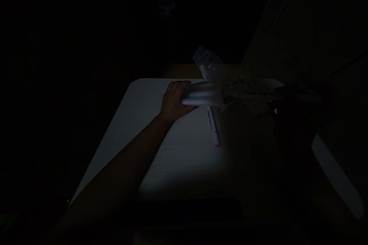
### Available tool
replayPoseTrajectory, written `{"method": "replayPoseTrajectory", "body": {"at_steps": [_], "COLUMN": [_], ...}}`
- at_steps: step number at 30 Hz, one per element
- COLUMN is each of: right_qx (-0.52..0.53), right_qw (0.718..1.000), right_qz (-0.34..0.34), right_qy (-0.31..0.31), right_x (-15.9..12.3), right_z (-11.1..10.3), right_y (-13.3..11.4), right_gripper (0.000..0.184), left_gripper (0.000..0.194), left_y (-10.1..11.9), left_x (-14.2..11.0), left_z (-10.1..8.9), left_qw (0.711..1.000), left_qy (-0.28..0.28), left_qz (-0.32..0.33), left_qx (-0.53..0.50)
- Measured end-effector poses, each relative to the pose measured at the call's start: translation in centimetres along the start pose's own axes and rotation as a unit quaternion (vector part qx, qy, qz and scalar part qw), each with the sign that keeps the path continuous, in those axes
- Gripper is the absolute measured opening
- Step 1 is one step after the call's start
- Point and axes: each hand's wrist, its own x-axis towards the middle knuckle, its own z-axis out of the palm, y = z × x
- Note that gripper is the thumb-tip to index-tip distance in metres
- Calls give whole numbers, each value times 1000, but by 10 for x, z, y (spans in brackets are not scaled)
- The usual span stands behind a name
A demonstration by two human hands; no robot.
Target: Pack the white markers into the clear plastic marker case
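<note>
In the head view my left hand [174, 101] is wrapped round the closed end of a clear plastic case [201, 93], which lies on its side with pale markers inside. The case's open end points right, and a clear flap or lid [208, 63] stands up behind it. My right hand [301, 103], in deep shadow, is closed round a bunch of markers [250, 93] that reach from it towards the case's mouth; they are blurred and dim. A single white marker [212, 122] with dark print and a purple end lies on the table below the case.
A pale table [120, 134] with rounded corners lies under both hands. Light falls on its left and middle, while shadow covers much of its right. A wall [316, 34] rises on the right. The surroundings are too dark to make out.
</note>
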Motion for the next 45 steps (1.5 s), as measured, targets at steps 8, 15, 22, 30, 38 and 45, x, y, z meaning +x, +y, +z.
{"method": "replayPoseTrajectory", "body": {"at_steps": [8,15,22,30,38,45], "right_qx": [79,48,1,-51,-65,-34], "right_qw": [994,994,993,983,987,995], "right_qz": [-37,-34,-38,-39,-67,-31], "right_qy": [-73,-93,-113,-173,-134,-85], "right_x": [-3,-8,-8,-13,-15,-16], "right_z": [10,14,12,16,15,15], "right_y": [8,13,11,18,19,9], "right_gripper": [31,35,36,35,42,30], "left_gripper": [78,73,74,73,70,73], "left_y": [1,0,0,-2,-1,-1], "left_x": [1,1,2,1,2,0], "left_z": [-1,-1,-1,-1,0,0], "left_qw": [1000,999,999,999,999,999], "left_qy": [-11,-15,-18,-30,-25,-21], "left_qz": [4,30,34,36,37,24], "left_qx": [0,-8,-7,-7,-6,1]}}
